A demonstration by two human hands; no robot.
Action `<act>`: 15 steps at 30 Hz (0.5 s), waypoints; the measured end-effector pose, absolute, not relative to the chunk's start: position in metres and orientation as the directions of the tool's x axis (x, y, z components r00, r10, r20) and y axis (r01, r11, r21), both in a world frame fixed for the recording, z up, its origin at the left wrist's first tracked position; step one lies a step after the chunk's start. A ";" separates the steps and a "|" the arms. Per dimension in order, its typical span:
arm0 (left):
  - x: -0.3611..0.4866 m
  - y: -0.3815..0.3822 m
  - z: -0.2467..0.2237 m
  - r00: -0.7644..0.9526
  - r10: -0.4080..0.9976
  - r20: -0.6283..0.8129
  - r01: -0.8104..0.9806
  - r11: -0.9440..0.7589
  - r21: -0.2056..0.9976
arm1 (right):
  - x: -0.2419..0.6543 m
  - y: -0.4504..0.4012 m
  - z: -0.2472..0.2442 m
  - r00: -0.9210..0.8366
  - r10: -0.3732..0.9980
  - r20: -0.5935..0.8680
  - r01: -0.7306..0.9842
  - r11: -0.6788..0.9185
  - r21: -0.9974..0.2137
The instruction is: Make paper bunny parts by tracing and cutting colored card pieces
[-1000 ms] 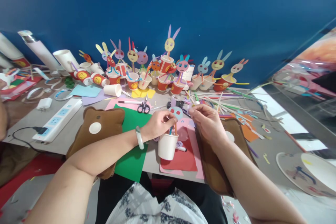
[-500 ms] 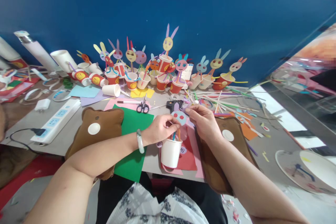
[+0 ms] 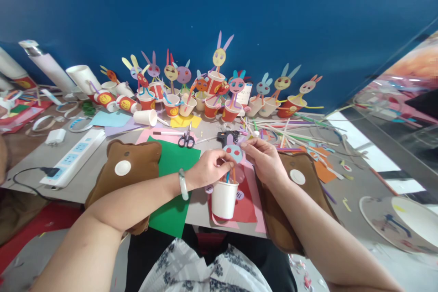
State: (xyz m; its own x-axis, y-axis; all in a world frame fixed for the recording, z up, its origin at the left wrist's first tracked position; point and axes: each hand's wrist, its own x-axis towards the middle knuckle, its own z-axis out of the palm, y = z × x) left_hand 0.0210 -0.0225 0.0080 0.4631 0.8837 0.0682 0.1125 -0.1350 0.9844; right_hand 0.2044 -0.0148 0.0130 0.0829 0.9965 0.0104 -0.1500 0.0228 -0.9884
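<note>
A white paper cup stands upright in front of me, with blue and orange pipe cleaners rising from it. Above its rim is a pale blue paper rabbit head with two red eyes and one purple ear at its top left. My left hand is closed on the head's lower left edge. At the head's upper right, my right hand pinches a small purple paper ear, mostly hidden by the fingers. Round purple paper tags show beside the cup. Red paper lies beneath.
Several finished paper rabbits in cups line the blue wall. A glue gun and scissors lie beyond my hands. Brown cushions flank the cup, with green paper at left. A power strip sits farther left.
My right hand has brought the purple ear slightly left and down, against the rabbit head's upper right edge. The cup has shifted slightly right; my left hand keeps its hold.
</note>
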 end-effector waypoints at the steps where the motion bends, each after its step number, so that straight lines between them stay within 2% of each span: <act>1: 0.021 -0.023 0.008 0.460 0.885 0.071 0.114 -0.139 0.984 | 0.204 -0.015 0.013 0.085 0.996 0.012 -0.150 0.024 -0.988; 15: 0.022 -0.022 0.005 0.477 0.876 0.077 0.104 -0.143 0.984 | 0.204 -0.014 0.010 0.075 0.997 0.032 -0.150 0.043 -0.988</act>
